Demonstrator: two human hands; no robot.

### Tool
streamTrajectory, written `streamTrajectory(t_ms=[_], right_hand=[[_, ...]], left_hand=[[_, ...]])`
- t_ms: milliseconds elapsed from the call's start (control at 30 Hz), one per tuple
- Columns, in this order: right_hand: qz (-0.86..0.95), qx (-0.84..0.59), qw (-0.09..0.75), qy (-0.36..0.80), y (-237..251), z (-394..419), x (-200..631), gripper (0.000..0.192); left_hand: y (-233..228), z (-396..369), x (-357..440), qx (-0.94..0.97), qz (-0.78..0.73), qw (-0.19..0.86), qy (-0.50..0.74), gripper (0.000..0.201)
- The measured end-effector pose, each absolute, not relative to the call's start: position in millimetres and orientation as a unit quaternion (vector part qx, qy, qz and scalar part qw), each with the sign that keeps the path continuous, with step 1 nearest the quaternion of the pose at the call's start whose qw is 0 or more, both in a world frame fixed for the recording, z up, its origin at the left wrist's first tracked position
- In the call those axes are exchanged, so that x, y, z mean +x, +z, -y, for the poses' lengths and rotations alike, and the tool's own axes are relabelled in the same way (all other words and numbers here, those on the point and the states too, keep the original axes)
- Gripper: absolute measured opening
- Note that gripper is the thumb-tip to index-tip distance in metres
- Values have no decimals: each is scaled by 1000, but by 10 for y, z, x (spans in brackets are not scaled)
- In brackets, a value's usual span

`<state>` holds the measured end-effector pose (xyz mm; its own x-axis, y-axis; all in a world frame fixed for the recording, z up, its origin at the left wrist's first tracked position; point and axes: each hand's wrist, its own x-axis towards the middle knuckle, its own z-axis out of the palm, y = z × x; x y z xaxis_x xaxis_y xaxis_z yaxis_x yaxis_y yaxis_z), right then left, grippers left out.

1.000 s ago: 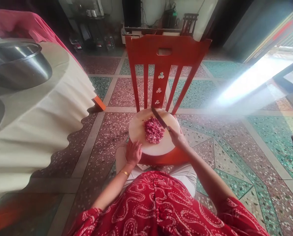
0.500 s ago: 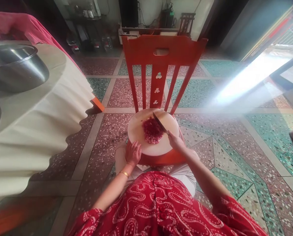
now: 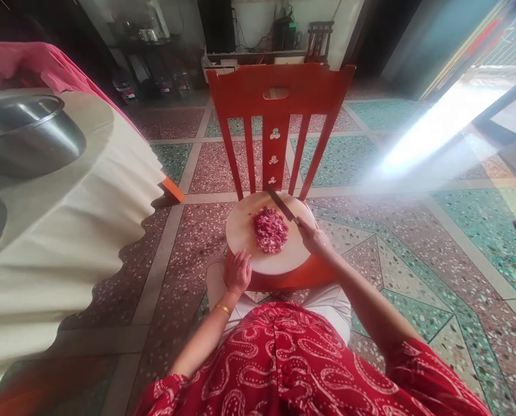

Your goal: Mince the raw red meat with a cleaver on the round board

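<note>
A round, pale cutting board (image 3: 240, 231) rests on the seat of a red-brown wooden chair (image 3: 279, 81). On its middle lies a heap of chopped red meat (image 3: 270, 231). My right hand (image 3: 315, 237) is closed round the handle of a knife (image 3: 282, 204), whose dark blade points up and left over the far part of the board, beyond the meat. My left hand (image 3: 239, 271) lies at the board's near left edge with its fingers stretched out, touching the rim; it holds nothing.
At the left stands a table with a cream cloth (image 3: 110, 167), carrying a large steel pot (image 3: 28, 136). A pink cloth (image 3: 45, 63) hangs behind it. The chair's tall back rises beyond the board. Bright light falls through a doorway at the right.
The knife has lifted and moved away from the meat toward the board's far edge, uncovering more of the heap. My left hand stays at the rim. The view has shifted slightly.
</note>
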<state>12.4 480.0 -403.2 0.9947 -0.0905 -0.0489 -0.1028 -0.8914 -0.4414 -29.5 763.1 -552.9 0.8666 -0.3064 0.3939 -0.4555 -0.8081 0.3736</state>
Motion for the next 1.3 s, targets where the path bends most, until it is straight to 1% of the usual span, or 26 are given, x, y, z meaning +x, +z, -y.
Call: streamTrajectory(t_ms=[67,167,333,500,533,633,733,767,833,933,1033,1100,1200,1300], right_hand=[[-44,-973,229,-3,-4051,-4785,133,54],[-23,-973,228,9,-4083,-4762,104,57],[-46,-973,224,21,-4141,-4771,15,52],[-56,-978,169,107,-4199,-4902,-25,50],[-54,-979,163,110,-4193,-4915,-52,50],[-13,-984,169,59,-4172,-4893,-259,49],[91,-981,173,15,-4236,-4799,-640,47],[121,-980,157,21,-4285,-4759,-778,46],[163,-981,96,52,-4411,-4677,-1020,45],[197,-975,25,104,-4598,-4569,-1202,51],[203,-970,-7,134,-4685,-4515,-1115,56],[199,-969,-14,147,-4668,-4518,-934,57],[180,-972,3,152,-4564,-4565,-578,53],[157,-977,50,133,-4459,-4616,-247,47]], left_hand=[[-5540,-7628,-294,936,203,236,162,34],[-5559,-7626,-289,936,199,242,158,34],[-5573,-7620,-287,935,203,245,157,34],[-5556,-7613,-292,934,198,255,150,33],[-5544,-7610,-290,934,198,258,148,33],[-5496,-7602,-280,933,200,263,142,33],[-5458,-7597,-291,930,207,269,138,33],[-5453,-7600,-307,930,202,273,139,33],[-5456,-7615,-358,930,174,288,149,32],[-5471,-7648,-464,918,128,324,187,30],[-5453,-7669,-550,905,107,355,210,27],[-5421,-7674,-575,903,100,361,209,25],[-5376,-7681,-565,904,97,359,210,24],[-5362,-7697,-519,909,98,346,211,25]])
